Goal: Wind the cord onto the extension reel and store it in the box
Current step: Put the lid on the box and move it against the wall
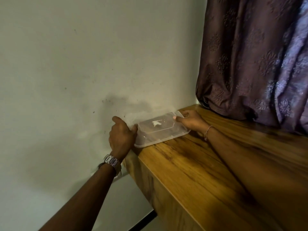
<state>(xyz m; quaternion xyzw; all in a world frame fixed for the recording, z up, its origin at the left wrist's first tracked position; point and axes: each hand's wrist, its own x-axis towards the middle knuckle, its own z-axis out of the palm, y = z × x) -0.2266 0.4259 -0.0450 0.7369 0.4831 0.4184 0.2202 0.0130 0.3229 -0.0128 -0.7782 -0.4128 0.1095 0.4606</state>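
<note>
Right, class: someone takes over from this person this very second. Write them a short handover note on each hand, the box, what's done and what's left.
Left hand: gripping the near-left end of the clear plastic box.
Right hand: gripping the box's far end, thumb on the lid.
Box: lid on, resting on the wooden ledge against the wall, its left corner jutting past the ledge's end.
Reel and cord: not in view; the box's contents cannot be made out.
Done: cannot confirm any winding.
Left: find the reel, wind it, store it in the box.
</note>
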